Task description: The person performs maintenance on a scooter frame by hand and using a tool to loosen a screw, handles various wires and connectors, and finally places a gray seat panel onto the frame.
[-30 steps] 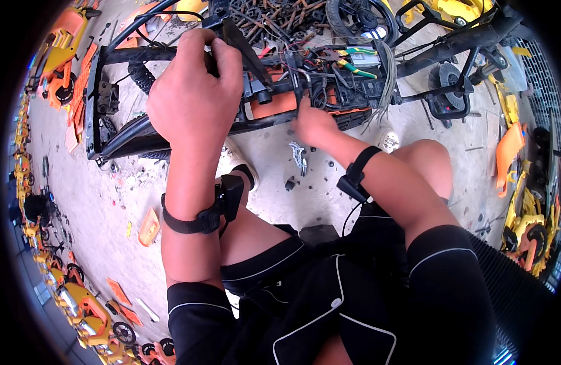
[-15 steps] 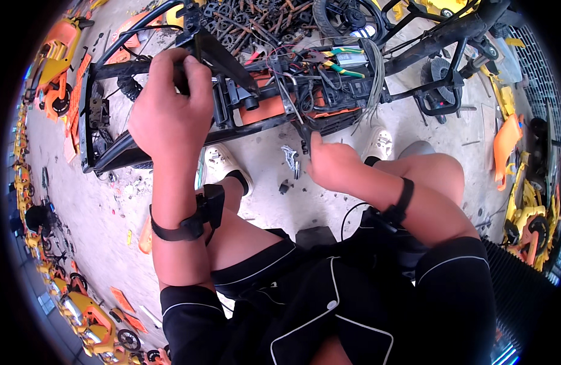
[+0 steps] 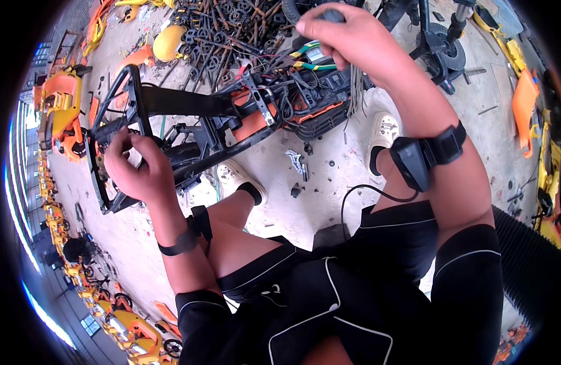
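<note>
A black metal vehicle frame (image 3: 213,159) with wiring lies across the floor in front of me. At its left end is my left hand (image 3: 141,167), fingers curled against the dark bars; what they grip, if anything, is hidden. My right hand (image 3: 359,39) is raised over the frame's far right part, closed around a dark-handled screwdriver (image 3: 334,15), whose lower end I cannot see. Beneath that hand, pliers (image 3: 311,65) with green and yellow handles rest on the wiring. A wide black panel (image 3: 186,102) runs along the frame's left half, and an orange part (image 3: 244,131) shows inside it.
Dark, rusty metal parts (image 3: 232,36) are heaped behind the frame. Small silver pieces (image 3: 297,163) lie between my feet. A yellow helmet-like shell (image 3: 169,42) sits at the back left. At right stand a wheel (image 3: 447,52) and an orange panel (image 3: 523,106). Yellow vehicles (image 3: 131,328) line the left side.
My right hand has risen from the frame's near edge to above its far side with the screwdriver. My left hand has moved left and down to the frame's end. The view has shifted.
</note>
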{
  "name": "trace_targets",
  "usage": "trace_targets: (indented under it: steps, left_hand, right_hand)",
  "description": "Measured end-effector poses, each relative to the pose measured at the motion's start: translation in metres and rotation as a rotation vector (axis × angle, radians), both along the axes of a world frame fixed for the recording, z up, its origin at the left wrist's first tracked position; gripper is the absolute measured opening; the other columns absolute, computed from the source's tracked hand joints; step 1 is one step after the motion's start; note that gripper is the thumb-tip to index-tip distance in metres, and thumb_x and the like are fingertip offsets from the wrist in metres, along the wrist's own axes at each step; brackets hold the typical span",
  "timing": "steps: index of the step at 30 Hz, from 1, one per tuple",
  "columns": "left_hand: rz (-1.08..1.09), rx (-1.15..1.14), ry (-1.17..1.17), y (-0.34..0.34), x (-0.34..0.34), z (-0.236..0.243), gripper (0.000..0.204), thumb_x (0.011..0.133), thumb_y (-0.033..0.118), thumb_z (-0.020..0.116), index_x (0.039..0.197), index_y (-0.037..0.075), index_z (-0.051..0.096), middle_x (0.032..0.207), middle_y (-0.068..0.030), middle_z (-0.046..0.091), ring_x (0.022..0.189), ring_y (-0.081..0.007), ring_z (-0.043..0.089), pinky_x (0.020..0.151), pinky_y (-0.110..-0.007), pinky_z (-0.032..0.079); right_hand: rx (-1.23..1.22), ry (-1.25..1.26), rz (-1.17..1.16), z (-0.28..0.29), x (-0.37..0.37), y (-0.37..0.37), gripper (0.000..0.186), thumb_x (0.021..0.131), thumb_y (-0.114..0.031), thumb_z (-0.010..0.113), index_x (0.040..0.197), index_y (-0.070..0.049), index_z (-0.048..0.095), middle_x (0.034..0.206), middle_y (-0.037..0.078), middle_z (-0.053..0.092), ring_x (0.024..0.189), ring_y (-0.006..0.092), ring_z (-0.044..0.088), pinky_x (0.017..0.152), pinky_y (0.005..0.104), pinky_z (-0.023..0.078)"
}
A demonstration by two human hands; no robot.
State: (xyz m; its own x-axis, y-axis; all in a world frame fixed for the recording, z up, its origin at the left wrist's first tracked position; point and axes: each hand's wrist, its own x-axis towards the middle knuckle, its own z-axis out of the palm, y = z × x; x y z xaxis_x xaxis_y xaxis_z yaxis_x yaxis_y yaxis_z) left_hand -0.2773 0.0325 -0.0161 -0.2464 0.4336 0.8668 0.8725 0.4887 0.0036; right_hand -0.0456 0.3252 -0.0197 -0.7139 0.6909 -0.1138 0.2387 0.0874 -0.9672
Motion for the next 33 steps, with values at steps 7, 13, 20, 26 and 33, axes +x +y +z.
trace_targets:
  steps: [7, 13, 20, 26, 33]
  left_hand:
    - [-0.557, -0.404, -0.324, 0.056, 0.076, -0.023, 0.029, 0.083, -0.008, 0.057, 0.109, 0.000, 0.067, 0.102, -0.0151, 0.069, 0.093, -0.0300, 0.067, 0.085, -0.038, 0.051]
    - [-0.531, -0.969, -0.753, 0.100, 0.111, -0.123, 0.037, 0.090, 0.010, 0.062, 0.125, 0.001, 0.059, 0.112, -0.0210, 0.067, 0.099, -0.0390, 0.067, 0.088, -0.046, 0.054]
    - [-0.120, -0.951, -0.716, 0.175, 0.053, -0.218, 0.036, 0.092, 0.011, 0.054, 0.127, 0.001, 0.059, 0.127, -0.0216, 0.064, 0.105, -0.0421, 0.066, 0.087, -0.050, 0.055]
    - [-0.112, -1.031, -0.572, 0.169, 0.046, -0.205, 0.018, 0.095, 0.015, 0.055, 0.108, 0.007, 0.065, 0.107, -0.0157, 0.071, 0.095, -0.0391, 0.070, 0.079, -0.049, 0.056]
    - [-0.322, -0.319, -1.074, 0.101, 0.065, -0.023, 0.020, 0.106, 0.017, 0.056, 0.113, 0.001, 0.066, 0.079, 0.0009, 0.064, 0.060, -0.0040, 0.048, 0.054, -0.021, 0.038]
  right_hand:
    - [-0.223, 0.242, -0.168, 0.000, -0.016, 0.029, 0.023, 0.097, -0.027, 0.069, 0.107, -0.007, 0.065, 0.066, -0.001, 0.056, 0.051, 0.0096, 0.049, 0.046, 0.0268, 0.039]
    - [0.038, 0.084, -0.034, -0.017, -0.012, 0.055, 0.043, 0.089, -0.029, 0.075, 0.123, -0.005, 0.065, 0.103, 0.013, 0.072, 0.087, 0.0206, 0.070, 0.078, 0.0355, 0.056]
    - [0.525, -0.310, -0.108, -0.035, -0.013, 0.065, 0.036, 0.091, -0.021, 0.069, 0.126, -0.025, 0.066, 0.103, 0.015, 0.073, 0.098, 0.0346, 0.070, 0.087, 0.0433, 0.056]
    - [0.455, -0.313, -0.092, -0.039, -0.013, 0.072, 0.035, 0.089, -0.022, 0.067, 0.124, -0.025, 0.067, 0.110, 0.015, 0.072, 0.104, 0.0364, 0.068, 0.091, 0.0451, 0.055]
    - [0.529, -0.245, -0.124, -0.040, -0.013, 0.067, 0.036, 0.089, -0.024, 0.068, 0.125, -0.022, 0.065, 0.108, 0.016, 0.072, 0.102, 0.0377, 0.068, 0.089, 0.0463, 0.055]
